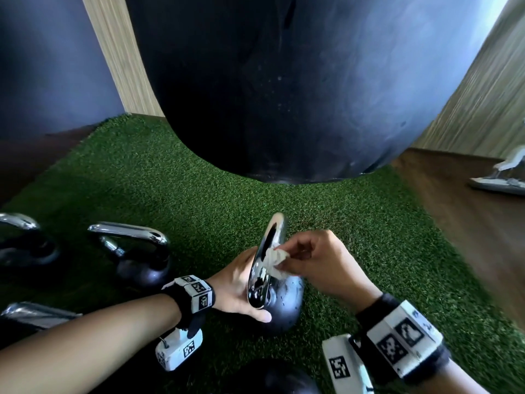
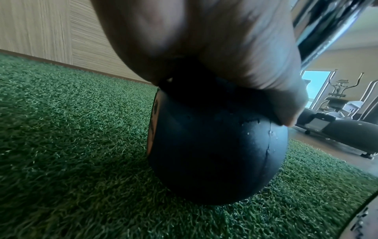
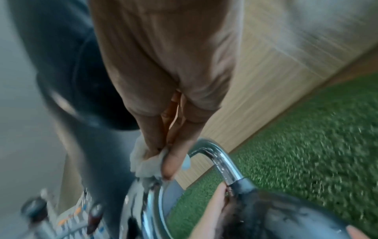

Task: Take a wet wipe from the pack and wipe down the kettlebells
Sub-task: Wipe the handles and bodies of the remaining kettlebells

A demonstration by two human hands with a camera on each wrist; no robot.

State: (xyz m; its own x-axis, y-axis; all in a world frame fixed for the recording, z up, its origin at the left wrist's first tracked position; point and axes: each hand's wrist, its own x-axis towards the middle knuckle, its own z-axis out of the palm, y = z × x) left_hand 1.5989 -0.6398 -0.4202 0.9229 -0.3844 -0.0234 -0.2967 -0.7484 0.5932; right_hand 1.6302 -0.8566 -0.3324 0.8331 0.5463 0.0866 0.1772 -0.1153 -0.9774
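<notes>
A big black punching bag (image 1: 264, 89) hangs over green turf (image 1: 170, 189). On the turf below it stands the kettlebell (image 1: 284, 305): matte black ball flecked with droplets, mirror-bright chrome handle (image 1: 268, 257). The left hand (image 1: 241, 291) cups the ball's top, thumb across it, fingers hidden behind the handle. The right hand (image 1: 321, 265) pinches a crumpled white wet wipe (image 1: 274, 258) against the handle. Three more kettlebells sit left, two cut off by the frame. The right wrist view is blurred
</notes>
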